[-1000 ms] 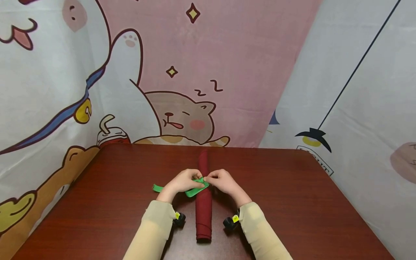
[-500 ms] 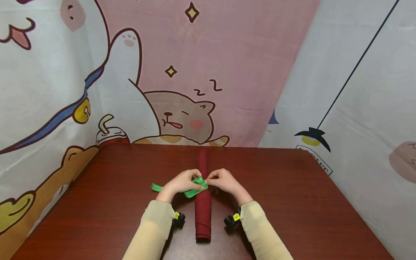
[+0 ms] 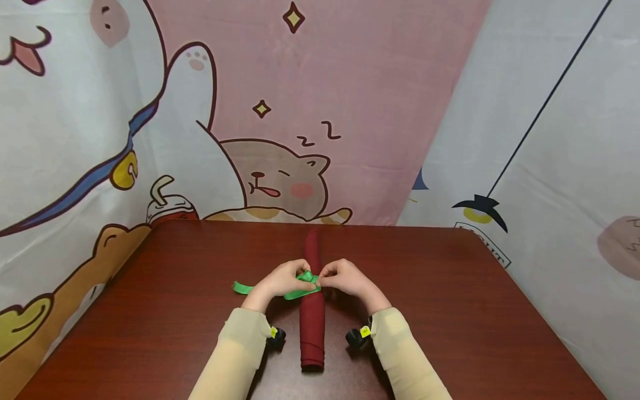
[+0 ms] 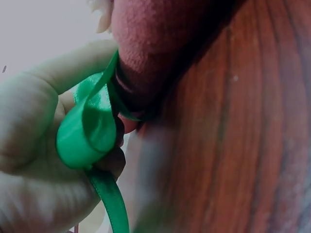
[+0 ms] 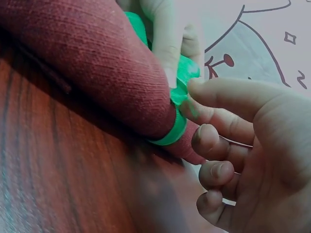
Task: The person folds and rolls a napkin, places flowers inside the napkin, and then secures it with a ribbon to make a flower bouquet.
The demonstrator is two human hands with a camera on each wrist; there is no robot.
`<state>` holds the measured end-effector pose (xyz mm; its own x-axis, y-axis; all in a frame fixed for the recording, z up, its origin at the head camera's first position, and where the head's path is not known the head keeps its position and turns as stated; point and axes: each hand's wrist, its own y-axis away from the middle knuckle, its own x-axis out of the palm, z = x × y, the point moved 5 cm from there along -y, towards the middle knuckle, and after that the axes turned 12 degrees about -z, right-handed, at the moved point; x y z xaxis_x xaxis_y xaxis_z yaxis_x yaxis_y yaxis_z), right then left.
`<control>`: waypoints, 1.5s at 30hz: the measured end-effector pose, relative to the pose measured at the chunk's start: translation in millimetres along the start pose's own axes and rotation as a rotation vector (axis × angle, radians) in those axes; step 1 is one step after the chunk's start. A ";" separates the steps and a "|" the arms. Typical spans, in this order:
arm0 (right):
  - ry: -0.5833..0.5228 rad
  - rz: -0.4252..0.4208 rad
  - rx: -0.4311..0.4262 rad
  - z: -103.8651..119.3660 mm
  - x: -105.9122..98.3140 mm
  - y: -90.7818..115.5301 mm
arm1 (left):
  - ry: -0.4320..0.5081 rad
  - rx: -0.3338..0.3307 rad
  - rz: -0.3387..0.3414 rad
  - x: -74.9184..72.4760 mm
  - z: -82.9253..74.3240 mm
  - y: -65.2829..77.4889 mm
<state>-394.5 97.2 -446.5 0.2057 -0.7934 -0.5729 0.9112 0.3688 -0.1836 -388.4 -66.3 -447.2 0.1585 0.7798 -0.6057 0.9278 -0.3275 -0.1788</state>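
Observation:
A dark red roll of knitted cloth (image 3: 312, 330) lies lengthwise on the table, a green ribbon (image 3: 301, 292) wrapped round its middle. My left hand (image 3: 281, 279) holds a loop of the ribbon (image 4: 87, 133) between thumb and fingers at the roll's left side. From the right, my right hand (image 3: 346, 279) pinches the ribbon with thumb and index finger right at the crossing on top of the roll; its other fingers are loosely curled in the right wrist view. The ribbon's band (image 5: 171, 133) squeezes the cloth there. One ribbon tail (image 3: 242, 288) sticks out left, beyond the left wrist.
The brown wooden table (image 3: 425, 289) reaches out on both sides of the roll. Behind it hangs a cloth backdrop (image 3: 380, 111) printed with cartoon animals. Small black wrist cameras (image 3: 356, 338) sit at both cuffs.
Both hands stay at the ribbon on the roll. The green part between the fingertips shifts slightly, and the lower ribbon loop is drawn up a little. The head view drifts slightly.

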 end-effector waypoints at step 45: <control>0.019 -0.022 0.007 -2.8 1.7 -0.9 | 0.109 -0.115 0.027 3.0 -7.6 3.3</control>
<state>-396.0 96.9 -449.5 0.1791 -0.7918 -0.5839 0.9178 0.3481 -0.1907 -382.2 -61.0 -443.8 0.2141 0.8267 -0.5204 0.9543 -0.2908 -0.0693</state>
